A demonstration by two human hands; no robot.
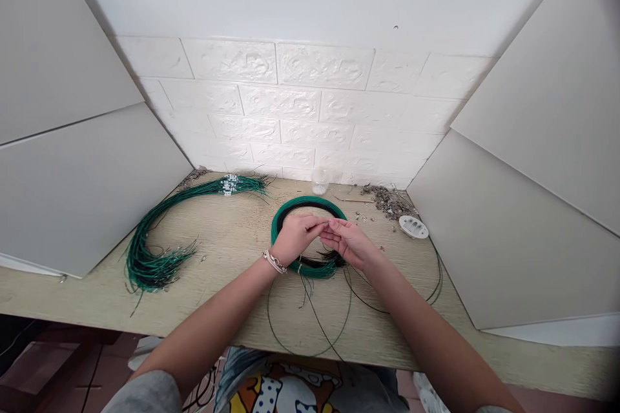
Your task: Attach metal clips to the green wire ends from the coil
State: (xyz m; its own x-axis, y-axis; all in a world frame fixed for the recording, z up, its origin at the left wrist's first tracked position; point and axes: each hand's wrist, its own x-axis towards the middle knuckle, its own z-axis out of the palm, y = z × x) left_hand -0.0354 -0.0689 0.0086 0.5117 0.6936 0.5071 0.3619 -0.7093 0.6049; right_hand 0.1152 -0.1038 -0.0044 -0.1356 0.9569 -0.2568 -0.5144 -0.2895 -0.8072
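Note:
My left hand [299,234] and my right hand [352,242] meet fingertip to fingertip above a round coil of green and black wires [310,201]. Both are closed in a pinch on what looks like the ends of thin wire; the exact spot is too small to make out. A thin green wire [268,319] loops down below my hands toward the table's front edge. Black wire [368,303] trails off to the right, passing under my right forearm. Part of the coil is hidden behind my hands. A light tie [299,266] wraps the coil near its front.
A curved bundle of green wires [150,232] with white connectors [229,185] lies left. Behind the coil stands a clear cup [320,181]. A white oval dish [413,227] and grey debris [390,201] lie right. Grey panels [72,187] flank the wooden table [232,232]; a white brick-patterned wall [281,103] closes the back.

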